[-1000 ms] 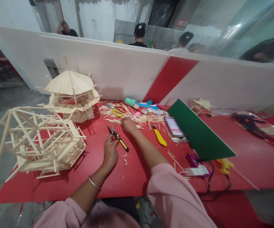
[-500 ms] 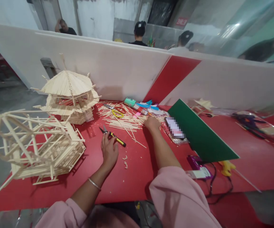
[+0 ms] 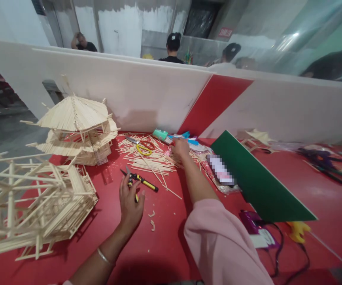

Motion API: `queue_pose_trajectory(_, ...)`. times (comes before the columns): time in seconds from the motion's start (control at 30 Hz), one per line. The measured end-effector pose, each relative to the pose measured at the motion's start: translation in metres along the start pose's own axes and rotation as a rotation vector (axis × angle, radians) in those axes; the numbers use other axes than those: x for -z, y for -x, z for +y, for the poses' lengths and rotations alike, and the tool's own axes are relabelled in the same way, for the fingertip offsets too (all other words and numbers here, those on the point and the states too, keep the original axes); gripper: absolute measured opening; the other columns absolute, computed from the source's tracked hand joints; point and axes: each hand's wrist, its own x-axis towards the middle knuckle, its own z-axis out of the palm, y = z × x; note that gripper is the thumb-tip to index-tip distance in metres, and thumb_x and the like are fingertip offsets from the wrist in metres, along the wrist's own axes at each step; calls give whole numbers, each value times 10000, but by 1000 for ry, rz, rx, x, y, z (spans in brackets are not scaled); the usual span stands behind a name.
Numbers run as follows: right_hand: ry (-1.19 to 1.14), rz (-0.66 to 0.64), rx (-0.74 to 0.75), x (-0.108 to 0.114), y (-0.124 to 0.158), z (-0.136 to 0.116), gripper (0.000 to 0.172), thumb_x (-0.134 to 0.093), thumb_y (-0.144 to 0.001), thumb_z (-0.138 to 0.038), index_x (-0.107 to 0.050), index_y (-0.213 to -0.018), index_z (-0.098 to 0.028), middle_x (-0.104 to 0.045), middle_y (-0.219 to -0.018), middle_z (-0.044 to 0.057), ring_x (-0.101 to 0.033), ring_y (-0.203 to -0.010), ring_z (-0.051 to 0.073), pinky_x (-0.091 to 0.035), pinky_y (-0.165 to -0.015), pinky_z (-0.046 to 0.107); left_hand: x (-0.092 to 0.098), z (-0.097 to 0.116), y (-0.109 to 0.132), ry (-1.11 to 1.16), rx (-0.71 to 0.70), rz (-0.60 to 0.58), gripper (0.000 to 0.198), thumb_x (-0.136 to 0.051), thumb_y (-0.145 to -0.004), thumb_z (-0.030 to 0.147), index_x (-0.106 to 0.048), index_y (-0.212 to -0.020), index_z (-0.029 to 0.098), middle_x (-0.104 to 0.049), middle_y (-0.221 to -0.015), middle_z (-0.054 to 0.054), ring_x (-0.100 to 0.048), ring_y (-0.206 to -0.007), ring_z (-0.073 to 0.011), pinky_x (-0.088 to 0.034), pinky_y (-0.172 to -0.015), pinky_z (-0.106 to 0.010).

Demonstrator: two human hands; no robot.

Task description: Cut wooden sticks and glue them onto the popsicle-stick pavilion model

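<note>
My left hand [image 3: 131, 204] lies over the yellow-and-black hand shears [image 3: 145, 183], fingers spread and not closed around them. The shears rest on the red table, blades pointing left. My right hand [image 3: 181, 149] is stretched forward to the far side of the thin wooden sticks [image 3: 153, 165], beside small packages. Its fingers look curled, but the back of the hand hides what they hold. Scissors with red and yellow handles [image 3: 144, 148] lie on the sticks. A green-labelled tube [image 3: 160, 135] is just left of my right hand.
Two wooden stick models, a roofed pavilion [image 3: 76, 114] and an open frame [image 3: 40, 198], fill the left side. On the right are a phone [image 3: 220, 170], a leaning green board [image 3: 259, 182], a purple device [image 3: 252, 221] and a yellow glue gun [image 3: 298, 230]. A white partition [image 3: 147, 91] stands behind.
My right hand has moved forward and slightly left, toward the packages. My left hand has opened wider over the shears. The whole view has shifted a little.
</note>
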Motion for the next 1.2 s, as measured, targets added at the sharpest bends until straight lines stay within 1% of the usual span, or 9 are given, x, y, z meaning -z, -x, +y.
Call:
queue_pose_trajectory(0.13, 73, -53, 39, -8, -29, -7, 515, -565, -899, -207, -564, -1414, -207, -658, -1281, 168, -595, -1165, 311, -441, -936, 399, -4, 5, -10, -73, -18, -3, 313, -563, -914, 225, -662, -1211, 225, -394, -1559, -155, -322, -1477, -360, -367, -1148, -636)
queue_pose_trajectory(0.27, 104, -37, 104, -3, -43, -1, 458, -551, -929, -216, -583, -1385, -243, -619, -1310, 158, -557, -1185, 308, -413, -933, 399, -18, 8, -39, -108, -80, -31, 307, -601, -889, 228, -670, -1188, 215, -423, -1546, -155, -344, -1469, -368, -369, -1148, -615)
queue_pose_trajectory(0.47, 155, 97, 267, 5, -71, 9, 426, -435, -970, -190, -619, -1353, -223, -618, -1306, 165, -517, -1184, 292, -341, -965, 411, -35, -11, -73, -96, -63, 5, 299, -610, -886, 242, -670, -1175, 203, -510, -1472, -168, -426, -1413, -360, -377, -1134, -604)
queue_pose_trajectory(0.57, 154, 128, 180, -3, -74, 4, 426, -376, -983, -169, -674, -1285, -202, -634, -1287, 173, -501, -1189, 300, -316, -974, 426, -38, -21, -76, -26, -72, -12, 286, -611, -891, 251, -672, -1169, 214, -561, -1425, -148, -497, -1353, -325, -403, -1127, -570)
queue_pose_trajectory(0.7, 95, 151, 33, -9, -68, -21, 433, -367, -990, -169, -674, -1295, -169, -615, -1313, 208, -483, -1194, 331, -314, -965, 445, -41, -27, -77, 86, -7, 0, 233, -603, -909, 276, -697, -1110, 207, -630, -1333, -139, -578, -1257, -287, -480, -1066, -504)
queue_pose_trajectory(0.8, 18, 182, 261, -3, -66, -52, 437, -428, -979, -195, -637, -1362, -179, -592, -1379, 197, -473, -1211, 332, -320, -985, 439, -43, -27, -77, 96, 56, 39, 194, -593, -913, 269, -714, -1052, 207, -668, -1257, -125, -603, -1205, -278, -486, -1055, -497)
queue_pose_trajectory(0.93, 62, -4, 622, -1, -73, -96, 383, -429, -989, -185, -696, -1264, -175, -694, -1248, 167, -541, -1143, 278, -361, -927, 372, -44, -24, -76, 34, 70, 54, 184, -595, -905, 244, -722, -1035, 217, -673, -1235, -109, -592, -1193, -284, -474, -1050, -506)
queue_pose_trajectory(1.07, 128, -56, 640, -9, -80, -122, 292, -484, -976, -190, -759, -1067, -147, -750, -1112, 168, -594, -1052, 262, -364, -903, 362, -42, -21, -75, 20, 82, 70, 186, -585, -898, 208, -723, -1024, 210, -663, -1225, -110, -582, -1191, -283, -474, -1044, -497)
queue_pose_trajectory(1.2, 153, -35, 644, -9, -85, -127, 291, -497, -973, -207, -774, -1011, -126, -734, -1086, 197, -585, -1060, 281, -347, -926, 387, -42, -19, -76, 17, 98, 70, 197, -589, -885, 171, -722, -1025, 211, -667, -1212, -101, -581, -1181, -277, -474, -1041, -491)
